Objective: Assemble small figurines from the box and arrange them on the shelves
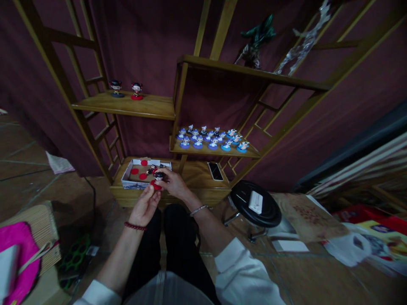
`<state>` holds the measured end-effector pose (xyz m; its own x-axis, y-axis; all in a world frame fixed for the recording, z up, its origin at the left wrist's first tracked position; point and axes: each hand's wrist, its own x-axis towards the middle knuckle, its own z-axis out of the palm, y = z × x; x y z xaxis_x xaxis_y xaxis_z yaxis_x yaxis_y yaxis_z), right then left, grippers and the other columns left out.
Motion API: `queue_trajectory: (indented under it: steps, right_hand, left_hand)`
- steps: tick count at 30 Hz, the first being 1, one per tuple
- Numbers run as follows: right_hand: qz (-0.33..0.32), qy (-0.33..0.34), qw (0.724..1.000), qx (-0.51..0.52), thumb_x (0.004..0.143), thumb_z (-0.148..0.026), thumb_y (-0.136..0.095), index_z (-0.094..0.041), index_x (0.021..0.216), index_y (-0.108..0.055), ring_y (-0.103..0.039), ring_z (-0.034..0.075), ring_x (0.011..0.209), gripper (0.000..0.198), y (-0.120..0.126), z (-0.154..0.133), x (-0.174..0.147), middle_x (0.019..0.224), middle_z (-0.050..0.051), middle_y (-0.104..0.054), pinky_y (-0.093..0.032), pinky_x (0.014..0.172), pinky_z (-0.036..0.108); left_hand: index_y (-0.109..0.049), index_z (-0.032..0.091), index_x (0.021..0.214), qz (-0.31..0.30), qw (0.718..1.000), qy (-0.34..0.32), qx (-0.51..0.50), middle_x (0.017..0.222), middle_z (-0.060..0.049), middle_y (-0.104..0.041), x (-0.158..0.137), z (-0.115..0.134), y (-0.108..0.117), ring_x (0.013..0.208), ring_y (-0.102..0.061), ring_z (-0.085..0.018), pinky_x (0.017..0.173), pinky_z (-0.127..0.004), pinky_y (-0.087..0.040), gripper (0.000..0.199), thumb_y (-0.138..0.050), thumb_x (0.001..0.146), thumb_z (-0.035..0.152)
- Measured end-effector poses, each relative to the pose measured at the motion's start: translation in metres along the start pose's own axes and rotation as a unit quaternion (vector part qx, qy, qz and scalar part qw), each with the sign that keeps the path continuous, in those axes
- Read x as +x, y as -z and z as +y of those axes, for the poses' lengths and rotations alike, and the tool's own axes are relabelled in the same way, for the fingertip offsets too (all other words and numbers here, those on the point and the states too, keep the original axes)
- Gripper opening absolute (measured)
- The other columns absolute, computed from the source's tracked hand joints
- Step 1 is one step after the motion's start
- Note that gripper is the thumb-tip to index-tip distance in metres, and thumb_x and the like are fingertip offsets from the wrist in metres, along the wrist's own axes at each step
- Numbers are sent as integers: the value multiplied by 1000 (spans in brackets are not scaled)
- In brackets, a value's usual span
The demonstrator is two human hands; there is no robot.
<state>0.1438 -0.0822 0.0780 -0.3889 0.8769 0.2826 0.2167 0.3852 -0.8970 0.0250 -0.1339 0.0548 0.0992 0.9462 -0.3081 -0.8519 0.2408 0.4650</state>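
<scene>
Above the near edge of an open white box (129, 184), both hands meet at a small black-haired figurine (158, 177) with a round red base (155, 185). My left hand (146, 205) pinches the red base from below. Around the figurine's head and side close the fingers of my right hand (173, 183). Inside the box lie several red discs (135, 171) and at least one more dark-haired figurine (151, 169), partly hidden behind my right hand. Whether the base and the held figurine are fixed together I cannot tell.
Two similar figurines (136, 91) stand on the upper left shelf (149, 108). Several purple and blue figurines (198, 142) fill the middle shelf. A phone (216, 171) lies right of my hands. A black stool (270, 207) stands right; a green statue (257, 40) tops the upper shelf.
</scene>
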Motion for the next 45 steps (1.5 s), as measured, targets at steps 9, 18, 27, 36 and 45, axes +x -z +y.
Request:
queue_trajectory:
  steps: [9, 18, 27, 36, 45]
  right_hand:
    - [1, 0, 1000, 3, 71, -23, -57, -22, 103, -53, -57, 12, 77, 32, 0, -2, -1, 93, 0, -59, -47, 71, 25]
    - [-4, 10, 1000, -7, 71, -23, -57, -22, 102, -53, -57, 13, 78, 31, 2, -9, -2, 93, 0, -59, -46, 72, 26]
    - [-14, 16, 1000, 4, 71, -20, -55, -22, 103, -53, -57, 12, 79, 32, 2, -8, -2, 95, 0, -59, -46, 75, 27]
    - [-37, -19, 999, 32, 69, -19, -57, -21, 99, -55, -56, 11, 70, 30, 4, -19, 3, 83, -1, -58, -48, 65, 24]
    - [-30, -1, 999, 16, 68, -19, -58, -18, 96, -54, -54, 10, 68, 28, 3, -22, 6, 81, -1, -57, -46, 64, 23]
  left_hand:
    - [-63, 15, 82, 10, 1000, -16, -14, 82, -3, -65, 0, -1, 0, 74, -60, -8, 73, -21, -49, 20, -52, 75, 1]
    - [-63, 16, 88, -4, 999, -31, -21, 88, -2, -66, 0, -1, -1, 77, -61, -8, 77, -20, -49, 27, -52, 73, -3]
    - [-63, 14, 80, 6, 999, -23, -24, 83, -3, -65, 1, 2, 0, 74, -61, -9, 73, -21, -50, 21, -49, 76, -1]
    - [-62, 14, 76, 2, 1000, -16, -14, 80, -4, -65, -1, 6, 0, 73, -61, -11, 68, -22, -50, 17, -53, 74, 0]
    - [-63, 14, 78, 0, 1000, -24, -18, 81, -3, -65, -2, 8, -1, 74, -61, -10, 72, -21, -49, 16, -54, 73, 0]
